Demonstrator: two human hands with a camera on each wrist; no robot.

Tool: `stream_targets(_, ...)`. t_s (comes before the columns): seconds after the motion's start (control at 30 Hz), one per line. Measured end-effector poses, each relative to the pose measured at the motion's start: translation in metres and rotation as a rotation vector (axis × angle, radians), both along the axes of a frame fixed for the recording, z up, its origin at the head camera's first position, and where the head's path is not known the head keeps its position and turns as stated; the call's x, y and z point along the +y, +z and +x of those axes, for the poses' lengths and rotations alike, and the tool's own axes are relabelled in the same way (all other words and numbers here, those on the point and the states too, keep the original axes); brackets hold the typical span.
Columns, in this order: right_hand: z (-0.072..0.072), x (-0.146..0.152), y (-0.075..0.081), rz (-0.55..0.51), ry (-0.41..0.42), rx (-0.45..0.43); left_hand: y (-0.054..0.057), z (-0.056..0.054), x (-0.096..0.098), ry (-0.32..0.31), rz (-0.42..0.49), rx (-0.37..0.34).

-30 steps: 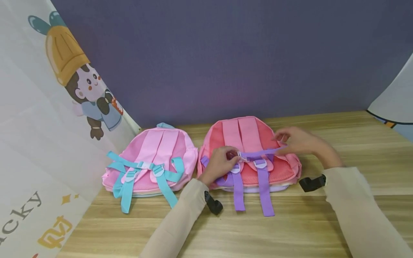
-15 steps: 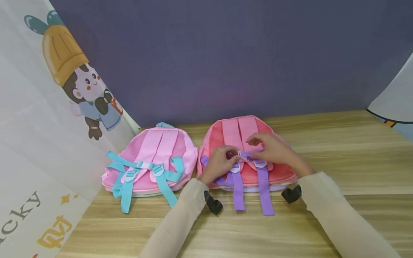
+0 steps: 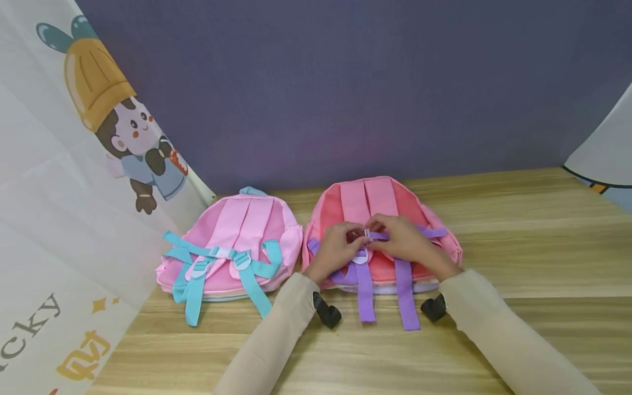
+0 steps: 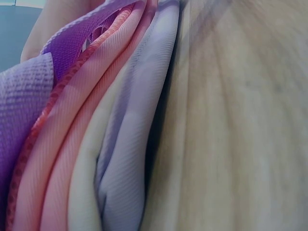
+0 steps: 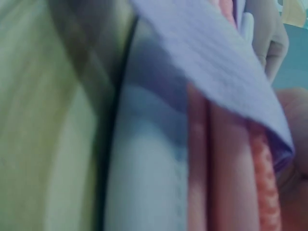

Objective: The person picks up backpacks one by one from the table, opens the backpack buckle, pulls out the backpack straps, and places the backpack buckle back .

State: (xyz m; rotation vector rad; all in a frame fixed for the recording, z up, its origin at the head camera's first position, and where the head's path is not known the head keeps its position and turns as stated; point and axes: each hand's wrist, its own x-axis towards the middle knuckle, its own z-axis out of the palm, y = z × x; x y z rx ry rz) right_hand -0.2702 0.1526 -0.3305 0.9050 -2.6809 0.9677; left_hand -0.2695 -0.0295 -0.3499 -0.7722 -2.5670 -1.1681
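Note:
A coral-pink backpack [image 3: 328, 211] lies with its shoulder straps facing up in the head view. Across it runs a purple chest strap [image 3: 434, 233] with a small white buckle [image 3: 367, 234]. My left hand [image 3: 334, 248] pinches the buckle from the left. From the right, my right hand [image 3: 405, 240] grips the buckle's other side with thumb and fingertips, and the two hands' fingertips nearly meet. Fingers partly hide the buckle, so whether its halves are joined is unclear. In the left wrist view the backpack's layered edge [image 4: 125, 125] fills the left half; a purple strap end [image 5: 211, 57] crosses the right wrist view.
Left of the coral backpack lies a light-pink backpack [image 3: 222, 219] with turquoise straps [image 3: 195, 296]. Two loose purple strap ends [image 3: 407, 296] hang over the wooden table [image 3: 345, 362]. A dark panel [image 3: 345, 93] stands behind, and a printed white curtain [image 3: 39, 164] at left.
My right hand has moved left from the coral backpack's right side, along the purple strap, to the buckle. My left hand keeps its hold there.

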Motion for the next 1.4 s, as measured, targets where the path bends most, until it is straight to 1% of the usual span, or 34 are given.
stream_targets(0.13, -0.0002, -0.0016, -0.0015, -0.002, -0.034, -0.004, 0.0011, 0.0003, 0.0004, -0.006, 0.000, 0.005)
stream_targets(0.23, 0.0004, -0.0019, -0.0004, 0.000, -0.051, -0.011, 0.0019, 0.0008, 0.0004, -0.009, 0.003, -0.005)
stream_targets(0.43, 0.0008, -0.0010, 0.0011, 0.010, -0.060, -0.015, 0.0016, 0.0008, 0.0003, -0.016, 0.004, -0.024)
stream_targets(0.63, 0.0005, -0.0001, 0.0008, 0.001, -0.049, -0.012, -0.0003, -0.0004, 0.0004, -0.025, 0.010, -0.040)
stream_targets(1.0, 0.0012, 0.0008, 0.0040, -0.005, -0.040, -0.023, -0.0002, 0.0007, 0.0009, -0.021, 0.005, -0.075)
stream_targets(1.23, 0.0012, 0.0002, 0.0039, -0.016, -0.037, -0.017, -0.0020, -0.0008, 0.0005, -0.031, 0.001, -0.079)
stream_targets(1.4, 0.0011, 0.0008, 0.0053, -0.032, -0.015, -0.011, -0.0030, -0.0012, 0.0004, -0.025, -0.029, -0.078)
